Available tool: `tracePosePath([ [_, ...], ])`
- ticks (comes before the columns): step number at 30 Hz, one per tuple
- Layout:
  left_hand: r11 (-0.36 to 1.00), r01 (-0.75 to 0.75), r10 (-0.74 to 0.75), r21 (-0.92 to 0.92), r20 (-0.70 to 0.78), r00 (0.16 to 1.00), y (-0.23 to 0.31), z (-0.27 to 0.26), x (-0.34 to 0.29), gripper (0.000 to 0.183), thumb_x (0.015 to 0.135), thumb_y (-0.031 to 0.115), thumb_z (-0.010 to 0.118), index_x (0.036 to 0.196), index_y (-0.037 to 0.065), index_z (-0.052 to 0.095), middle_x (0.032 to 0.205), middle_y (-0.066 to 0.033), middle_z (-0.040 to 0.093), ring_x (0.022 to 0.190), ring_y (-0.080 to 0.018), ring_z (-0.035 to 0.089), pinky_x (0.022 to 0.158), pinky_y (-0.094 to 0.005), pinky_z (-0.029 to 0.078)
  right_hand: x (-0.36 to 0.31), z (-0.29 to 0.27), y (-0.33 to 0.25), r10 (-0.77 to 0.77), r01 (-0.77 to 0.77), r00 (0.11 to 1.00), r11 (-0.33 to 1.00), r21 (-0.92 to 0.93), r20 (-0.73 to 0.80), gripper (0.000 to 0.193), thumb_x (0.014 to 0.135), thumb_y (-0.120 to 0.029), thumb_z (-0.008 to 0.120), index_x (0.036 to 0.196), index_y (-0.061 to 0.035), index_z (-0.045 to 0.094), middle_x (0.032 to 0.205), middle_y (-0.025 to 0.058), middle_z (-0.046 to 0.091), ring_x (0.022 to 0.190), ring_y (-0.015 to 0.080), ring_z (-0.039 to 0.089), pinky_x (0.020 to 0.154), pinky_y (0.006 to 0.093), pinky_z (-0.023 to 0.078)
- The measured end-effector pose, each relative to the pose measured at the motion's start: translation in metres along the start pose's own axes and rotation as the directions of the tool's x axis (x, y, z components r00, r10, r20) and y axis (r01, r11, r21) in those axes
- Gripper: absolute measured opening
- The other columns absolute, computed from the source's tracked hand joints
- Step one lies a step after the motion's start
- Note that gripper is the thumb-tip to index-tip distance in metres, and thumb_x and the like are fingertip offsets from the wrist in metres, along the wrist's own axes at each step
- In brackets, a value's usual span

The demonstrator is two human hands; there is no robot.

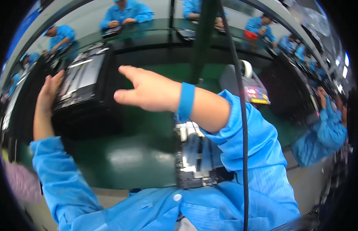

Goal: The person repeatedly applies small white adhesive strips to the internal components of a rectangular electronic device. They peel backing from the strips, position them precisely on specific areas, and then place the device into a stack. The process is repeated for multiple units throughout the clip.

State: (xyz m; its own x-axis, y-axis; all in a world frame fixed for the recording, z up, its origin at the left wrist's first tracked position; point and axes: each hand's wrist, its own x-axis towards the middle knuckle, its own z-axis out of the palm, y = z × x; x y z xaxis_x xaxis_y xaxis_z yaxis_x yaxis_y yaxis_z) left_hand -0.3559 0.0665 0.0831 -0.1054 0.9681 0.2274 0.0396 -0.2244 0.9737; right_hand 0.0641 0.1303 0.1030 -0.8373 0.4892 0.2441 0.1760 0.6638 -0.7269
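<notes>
On the left stands a dark stack of black trays (90, 115). On its top lies an opened flat electronic device (82, 75) with silvery panels and black parts. My left hand (48, 92) is beside the left side of the stack, its fingers stretched out along the edge; whether it touches cannot be told. To the right of the stack my right hand (148, 89) reaches across, thumb and fingers apart, nothing in it. A blue band (186, 102) circles my right wrist. Close to my body lies another opened device (196, 154), partly hidden by my right sleeve.
A green-topped table (136, 158) spreads before me. A black cable (240, 115) and a dark green post (205, 42) cross the view. At right are a grey tape dispenser (256, 86) with lit display and a black stack (288, 88). Several people in blue work around.
</notes>
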Motion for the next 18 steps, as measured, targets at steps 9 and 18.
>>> tracePosePath([
  [9,0.996,0.071,-0.070,0.049,-0.038,0.997,0.009,0.009,-0.006,0.068,0.097,0.052,0.035,0.143,0.002,0.033,0.139,-0.0199,0.041,0.128,-0.0229,0.041,0.110,-0.0322,0.026,-0.235,-0.043,0.026,0.368,-0.052,0.697,0.882,0.468,-0.615,0.027,0.086,-0.006,0.061,0.112,0.0001,0.059,0.100,0.0076,0.063,0.094,0.0151,0.059,0.083,0.0284,0.047],
  [18,0.715,-0.349,0.546,0.606,-0.172,0.820,0.069,0.101,-0.006,0.036,0.096,0.022,0.051,0.125,0.001,0.055,0.124,-0.0083,0.056,0.118,-0.0158,0.048,0.102,-0.0277,0.031,-0.296,-0.057,0.145,0.779,-0.213,0.407,0.589,0.779,-0.477,0.035,0.087,-0.037,0.063,0.094,-0.0023,0.062,0.080,0.0034,0.062,0.064,0.0088,0.055,0.056,0.0210,0.042],
])
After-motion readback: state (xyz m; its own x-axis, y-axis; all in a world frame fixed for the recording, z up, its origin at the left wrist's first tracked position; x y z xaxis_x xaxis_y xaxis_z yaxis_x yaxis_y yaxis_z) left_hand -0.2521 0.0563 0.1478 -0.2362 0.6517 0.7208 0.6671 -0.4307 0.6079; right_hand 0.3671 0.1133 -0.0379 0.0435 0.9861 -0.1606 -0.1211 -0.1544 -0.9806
